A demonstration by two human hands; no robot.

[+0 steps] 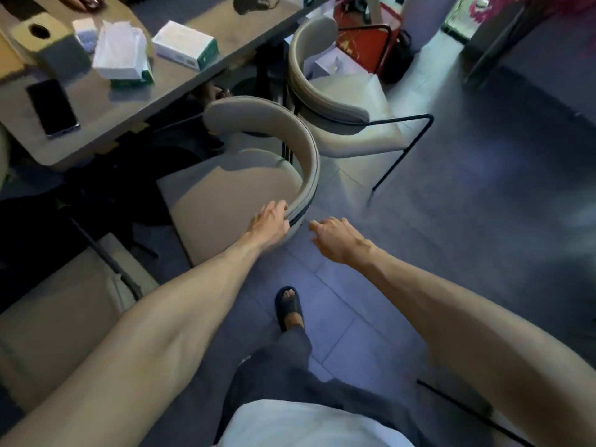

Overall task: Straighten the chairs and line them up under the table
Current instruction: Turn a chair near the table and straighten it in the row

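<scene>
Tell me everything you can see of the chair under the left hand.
The near chair is beige and padded, with a curved backrest wrapping round the seat and a dark band along its outer edge. It stands angled, its front close to the table. The left hand grips the backrest's end; the right hand hovers beside it, apart.

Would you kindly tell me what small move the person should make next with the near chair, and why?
Probably bring the right hand onto the backrest next to the left hand, which grips its near end. The near chair sits skewed to the table edge, and the right hand hangs free close by; two hands should turn it square more easily.
</scene>
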